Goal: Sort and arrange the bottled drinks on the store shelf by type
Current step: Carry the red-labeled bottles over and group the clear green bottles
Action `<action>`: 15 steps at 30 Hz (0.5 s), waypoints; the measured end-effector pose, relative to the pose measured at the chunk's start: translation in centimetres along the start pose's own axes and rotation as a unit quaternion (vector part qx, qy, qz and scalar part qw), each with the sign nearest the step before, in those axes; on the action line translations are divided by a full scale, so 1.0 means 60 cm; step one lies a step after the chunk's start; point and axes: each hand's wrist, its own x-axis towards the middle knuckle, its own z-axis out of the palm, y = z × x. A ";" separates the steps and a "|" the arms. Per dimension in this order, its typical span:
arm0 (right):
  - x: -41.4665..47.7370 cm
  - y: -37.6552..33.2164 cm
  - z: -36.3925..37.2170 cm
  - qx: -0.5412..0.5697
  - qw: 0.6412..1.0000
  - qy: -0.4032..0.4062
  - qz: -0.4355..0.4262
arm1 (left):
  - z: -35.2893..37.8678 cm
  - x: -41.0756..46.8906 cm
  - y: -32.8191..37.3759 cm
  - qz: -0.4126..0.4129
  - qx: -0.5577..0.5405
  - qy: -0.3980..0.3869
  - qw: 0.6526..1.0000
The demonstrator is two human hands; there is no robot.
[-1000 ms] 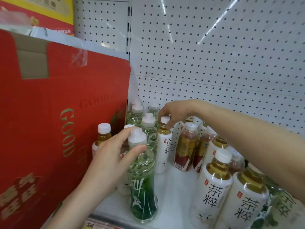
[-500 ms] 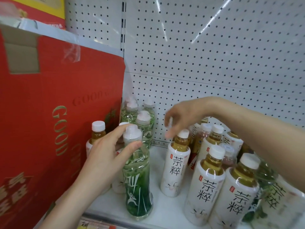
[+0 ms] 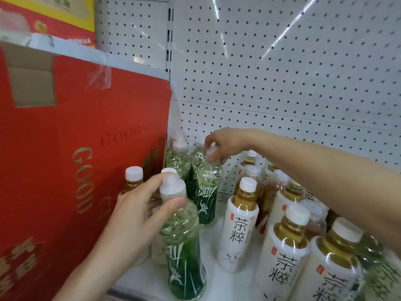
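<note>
Roughly halfway, we judge: our left hand point(image 3: 138, 211) clamps the neck of the near green bottle point(image 3: 184, 257), our right hand point(image 3: 221, 146) pinches the cap of the farther green bottle point(image 3: 209, 192), both left beside the red carton point(image 3: 86, 148); tea bottles point(image 3: 238, 231) cluster right, with a stray tea bottle point(image 3: 133, 181) left.

- A large red carton point(image 3: 86, 148) stands at the left, with gold "GOOD" lettering down its face and a bare brown patch near its top.
- Crumpled clear tape point(image 3: 98, 77) clings to its upper edge.
- A yellow-and-red box point(image 3: 54, 20) shows above it, far left.
- A white pegboard panel point(image 3: 282, 72) dotted with dark holes fills the far side.
</note>
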 end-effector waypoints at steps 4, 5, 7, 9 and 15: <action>0.035 -0.005 0.002 -0.018 1.000 0.014 -0.012 | -0.001 -0.002 -0.003 -0.002 0.000 -0.007 1.000; 0.040 -0.008 0.002 -0.017 0.999 0.018 -0.020 | -0.001 -0.002 -0.002 -0.003 -0.002 -0.006 1.000; 0.045 -0.012 0.003 -0.019 0.999 0.026 -0.038 | -0.002 -0.002 -0.001 -0.005 -0.002 -0.004 1.000; 0.042 -0.012 0.006 -0.033 0.998 0.031 -0.040 | 0.001 0.000 0.001 -0.006 0.008 -0.006 1.000; -0.053 -0.032 -0.007 -0.064 0.983 0.119 -0.124 | 0.021 0.003 0.008 -0.001 0.044 0.000 0.999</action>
